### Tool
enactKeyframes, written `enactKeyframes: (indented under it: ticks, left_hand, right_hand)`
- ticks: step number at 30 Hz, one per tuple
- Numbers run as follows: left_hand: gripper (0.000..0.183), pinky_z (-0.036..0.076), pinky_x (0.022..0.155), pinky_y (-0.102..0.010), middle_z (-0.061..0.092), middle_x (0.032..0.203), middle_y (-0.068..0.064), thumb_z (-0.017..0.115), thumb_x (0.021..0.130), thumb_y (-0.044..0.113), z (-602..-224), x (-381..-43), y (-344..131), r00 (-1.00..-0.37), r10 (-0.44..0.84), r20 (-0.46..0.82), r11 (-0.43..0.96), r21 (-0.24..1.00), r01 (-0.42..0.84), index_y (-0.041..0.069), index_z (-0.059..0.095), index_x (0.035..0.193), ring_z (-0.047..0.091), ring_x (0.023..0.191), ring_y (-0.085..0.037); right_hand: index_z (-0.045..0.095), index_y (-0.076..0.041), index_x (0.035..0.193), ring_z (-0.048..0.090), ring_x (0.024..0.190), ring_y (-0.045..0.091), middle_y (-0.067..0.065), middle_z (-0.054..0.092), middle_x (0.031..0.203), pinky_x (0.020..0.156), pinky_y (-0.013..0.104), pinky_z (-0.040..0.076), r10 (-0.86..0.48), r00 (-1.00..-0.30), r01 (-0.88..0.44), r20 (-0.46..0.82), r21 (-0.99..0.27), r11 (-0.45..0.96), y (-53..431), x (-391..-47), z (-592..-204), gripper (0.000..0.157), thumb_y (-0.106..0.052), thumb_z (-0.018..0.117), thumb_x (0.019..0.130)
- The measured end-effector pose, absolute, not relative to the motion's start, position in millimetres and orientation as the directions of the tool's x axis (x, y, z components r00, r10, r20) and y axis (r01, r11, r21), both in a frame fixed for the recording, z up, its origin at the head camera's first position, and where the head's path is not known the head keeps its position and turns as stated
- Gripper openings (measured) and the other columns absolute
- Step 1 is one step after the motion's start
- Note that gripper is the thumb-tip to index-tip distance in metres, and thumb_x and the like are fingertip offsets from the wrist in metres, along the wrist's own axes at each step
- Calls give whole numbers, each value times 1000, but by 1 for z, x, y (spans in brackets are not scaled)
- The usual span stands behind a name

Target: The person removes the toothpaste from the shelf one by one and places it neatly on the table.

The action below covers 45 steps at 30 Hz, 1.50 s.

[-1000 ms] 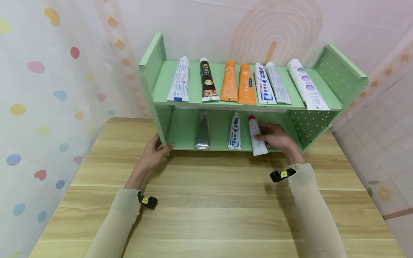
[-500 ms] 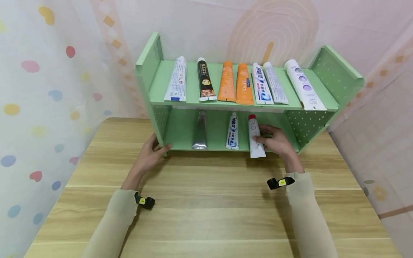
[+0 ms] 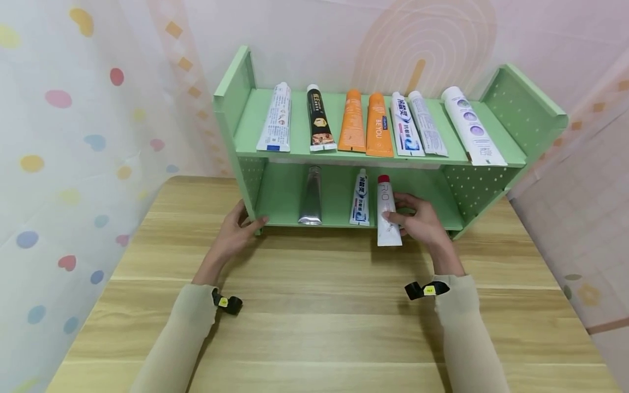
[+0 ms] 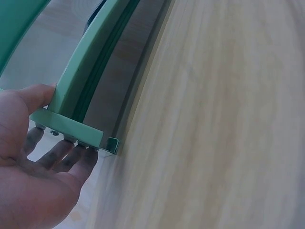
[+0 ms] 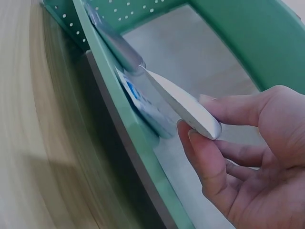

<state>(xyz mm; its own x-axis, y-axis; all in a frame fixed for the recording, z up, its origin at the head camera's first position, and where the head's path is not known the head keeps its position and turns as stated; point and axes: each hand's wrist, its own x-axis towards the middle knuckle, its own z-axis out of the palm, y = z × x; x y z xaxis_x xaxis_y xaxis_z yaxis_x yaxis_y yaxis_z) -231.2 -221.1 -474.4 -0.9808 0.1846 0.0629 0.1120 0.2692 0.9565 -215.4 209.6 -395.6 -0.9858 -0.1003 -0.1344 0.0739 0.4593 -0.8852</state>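
In the head view, my right hand (image 3: 417,218) pinches a white tube with a red cap (image 3: 388,215) between thumb and fingers. The tube's flat end sticks out past the front edge of the lower shelf. The right wrist view shows that tube (image 5: 183,105) tilted above the shelf edge. To its left lie a small white and blue toothpaste tube (image 3: 360,202) and a silver tube (image 3: 311,197). My left hand (image 3: 235,232) grips the lower left corner of the green shelf rack (image 3: 242,180), thumb inside and fingers outside the side panel (image 4: 66,126).
On the upper shelf lie several tubes, among them a black one (image 3: 319,120), an orange one (image 3: 378,125) and a large white one (image 3: 472,125) at the right. The rack stands at the back of a wooden table (image 3: 314,305), before a patterned curtain (image 3: 314,33).
The red-capped tube has come slightly toward me, and its flat end has swung left, so it lies straighter. My right hand moved with it. The left hand keeps its place on the rack.
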Motion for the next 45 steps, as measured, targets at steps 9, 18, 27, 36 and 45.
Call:
enactKeyframes:
  ticks: [9, 18, 27, 36, 45]
  left_hand:
    - [82, 29, 126, -57, 31, 166, -18, 68, 100, 24, -474, -232, -221, -979, 194, 62, 264, 958, 113, 22, 19, 166, 32, 153, -39]
    - [82, 29, 126, -57, 30, 167, -18, 68, 100, 25, -474, -231, -221, -979, 195, 60, 265, 958, 111, 23, 18, 166, 31, 153, -39]
    - [83, 29, 126, -56, 30, 167, -17, 68, 100, 22, -476, -232, -220, -981, 186, 57, 259, 960, 105, 26, 17, 166, 31, 154, -37]
    - [81, 30, 126, -56, 31, 166, -18, 67, 100, 21, -475, -231, -221, -981, 184, 57, 252, 962, 103, 24, 18, 166, 31, 153, -37]
    - [82, 29, 126, -56, 30, 167, -16, 67, 100, 22, -475, -231, -221, -981, 186, 55, 254, 962, 102, 26, 18, 166, 31, 154, -37]
  right_hand:
    - [44, -8, 155, 67, 86, 19, 19, 56, 134, 67, 33, 62, -105, -988, 62, -115, -911, 408, 192, -210, -400, 66, -19, 72, 96]
    - [43, -7, 155, 70, 83, 18, 19, 58, 131, 64, 35, 63, -147, -983, 44, -108, -922, 384, 171, -204, -402, 66, -17, 72, 96]
    - [41, -4, 155, 67, 77, 17, 21, 56, 132, 63, 37, 63, -199, -975, 24, -97, -940, 340, 154, -196, -402, 68, -13, 72, 95]
    - [42, -4, 154, 61, 72, 18, 22, 57, 129, 63, 43, 63, -236, -968, 10, -86, -951, 308, 137, -191, -405, 68, -9, 73, 94]
    - [42, -4, 154, 64, 74, 17, 22, 59, 130, 65, 44, 64, -278, -955, 23, -107, -957, 290, 121, -187, -408, 69, -8, 74, 93]
